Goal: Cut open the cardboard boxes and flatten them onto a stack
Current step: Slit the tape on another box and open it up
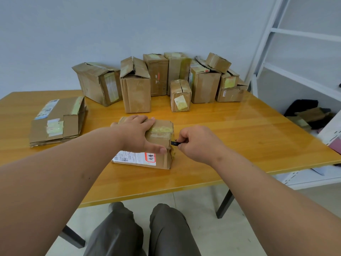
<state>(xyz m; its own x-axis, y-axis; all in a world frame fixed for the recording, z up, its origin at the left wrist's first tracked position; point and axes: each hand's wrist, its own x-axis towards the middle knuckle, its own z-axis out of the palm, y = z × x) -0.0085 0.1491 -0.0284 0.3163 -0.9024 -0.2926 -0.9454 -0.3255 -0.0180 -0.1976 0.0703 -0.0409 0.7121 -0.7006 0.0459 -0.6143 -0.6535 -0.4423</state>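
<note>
A small taped cardboard box (162, 130) with a white shipping label lies on the wooden table (239, 137) in front of me. My left hand (137, 133) presses flat on its top, thumb along the near side. My right hand (197, 142) is closed around a small black cutter (175, 143), whose tip touches the box's right end. A stack of flattened boxes (57, 121) lies at the left of the table.
Several unopened cardboard boxes (135, 85) stand in a row along the table's far edge against the wall. A white shelf unit (295, 71) stands to the right, with dark items and cardboard on its lower level. My legs show below the table's near edge.
</note>
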